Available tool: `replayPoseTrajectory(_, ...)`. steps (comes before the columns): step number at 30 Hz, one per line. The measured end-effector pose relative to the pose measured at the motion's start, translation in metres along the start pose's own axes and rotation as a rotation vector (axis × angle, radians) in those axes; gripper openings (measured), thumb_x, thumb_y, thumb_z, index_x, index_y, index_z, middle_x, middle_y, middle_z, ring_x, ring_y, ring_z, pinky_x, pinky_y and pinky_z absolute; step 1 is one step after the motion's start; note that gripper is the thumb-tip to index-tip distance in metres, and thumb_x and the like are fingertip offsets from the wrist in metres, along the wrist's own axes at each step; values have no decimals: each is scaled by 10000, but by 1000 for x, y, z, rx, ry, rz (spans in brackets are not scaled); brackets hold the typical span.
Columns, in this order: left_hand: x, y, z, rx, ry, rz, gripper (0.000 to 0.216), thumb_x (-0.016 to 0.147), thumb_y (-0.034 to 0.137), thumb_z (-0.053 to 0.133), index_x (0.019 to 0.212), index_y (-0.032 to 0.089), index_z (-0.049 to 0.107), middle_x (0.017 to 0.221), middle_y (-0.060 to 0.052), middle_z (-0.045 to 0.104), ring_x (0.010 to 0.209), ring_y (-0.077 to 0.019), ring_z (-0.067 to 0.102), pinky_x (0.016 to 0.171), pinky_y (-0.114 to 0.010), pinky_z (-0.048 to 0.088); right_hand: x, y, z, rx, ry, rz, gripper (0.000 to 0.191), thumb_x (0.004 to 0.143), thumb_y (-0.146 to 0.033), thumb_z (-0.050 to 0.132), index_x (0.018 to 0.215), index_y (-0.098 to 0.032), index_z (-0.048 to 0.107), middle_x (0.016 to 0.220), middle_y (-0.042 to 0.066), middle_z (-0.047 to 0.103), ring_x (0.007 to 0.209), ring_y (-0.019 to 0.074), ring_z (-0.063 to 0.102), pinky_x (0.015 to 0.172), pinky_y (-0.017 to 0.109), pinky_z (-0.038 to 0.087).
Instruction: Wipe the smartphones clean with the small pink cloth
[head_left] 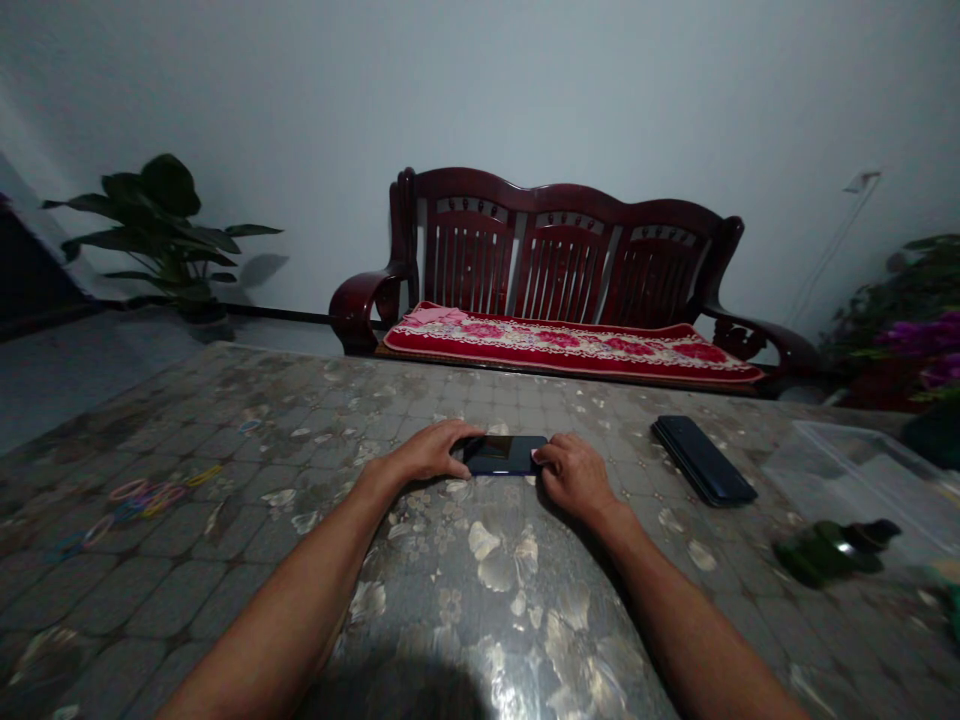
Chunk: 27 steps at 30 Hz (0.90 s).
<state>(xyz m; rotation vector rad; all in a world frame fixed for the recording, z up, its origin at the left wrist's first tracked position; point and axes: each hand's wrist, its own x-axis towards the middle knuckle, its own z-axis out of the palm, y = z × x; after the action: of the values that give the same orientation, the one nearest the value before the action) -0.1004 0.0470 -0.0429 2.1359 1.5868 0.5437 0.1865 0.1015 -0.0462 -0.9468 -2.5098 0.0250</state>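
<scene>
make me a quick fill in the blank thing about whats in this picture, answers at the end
1. The phone is ____ the left hand and the right hand.
2. Of the two hands, the ____ one is nearer the dark flat case.
3. The main colour of the patterned cover on the wooden bench is ____.
4. The colourful loops lie nearer the ____ hand.

Missing words: between; right; red; left

Place: home, living-room type | Seating: one long settee [564, 234], dark red wood, slatted back, curved armrests | Textile: one red floral seat cover [570, 342], laid lengthwise | Greenery: one broad-leaved plant [171, 188], left; purple flowers [934, 342], right | Wall [600, 90]: plain, pale | Surface [255, 560]: flower-and-lattice pattern, standing before settee
</scene>
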Motion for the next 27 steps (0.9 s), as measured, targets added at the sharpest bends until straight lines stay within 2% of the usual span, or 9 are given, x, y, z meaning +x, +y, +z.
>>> replayPoseTrajectory(7,0,1,1,-25,5,-11,792,631,258,877,1371,202,599,1340,-103,647,1224,-318,595,1067,-393,431,6,-27,9,61,-27,-165,225,820,-107,581,940,-203,745,854,65,644,830,208,546,730,299,377)
replayPoseTrajectory(10,0,1,1,-25,7,-24,781,626,255,876,1359,213,609,1329,-92,659,1209,-317,607,1053,-391,445,9,-31,9,73,-38,-208,219,822,-119,589,939,-213,749,861,61,651,832,208,553,735,300,383)
replayPoseTrajectory(15,0,6,-1,-21,-2,-50,748,646,225,848,1357,211,614,1350,-86,656,1223,-322,607,1062,-388,440,9,-13,5,88,-23,-143,212,763,-99,595,858,-205,751,822,51,662,807,204,576,728,298,395)
replayPoseTrajectory(19,0,8,-1,6,-12,-63,759,653,245,847,1370,218,602,1352,-84,656,1223,-314,612,1056,-370,446,8,-1,3,71,-3,-86,202,771,-99,577,809,-203,746,785,49,660,783,198,577,700,291,390)
replayPoseTrajectory(23,2,7,3,49,-1,-76,825,635,347,885,1391,230,576,1368,-98,645,1237,-325,605,1062,-396,445,8,-5,4,61,-6,-82,214,752,-85,576,821,-197,744,790,55,657,785,201,575,703,292,392)
replayPoseTrajectory(27,2,9,5,82,10,-104,857,633,387,894,1403,212,561,1387,-115,629,1260,-336,589,1069,-400,439,8,-20,6,67,-25,-167,238,768,-87,575,886,-199,749,827,59,658,804,206,569,712,296,392)
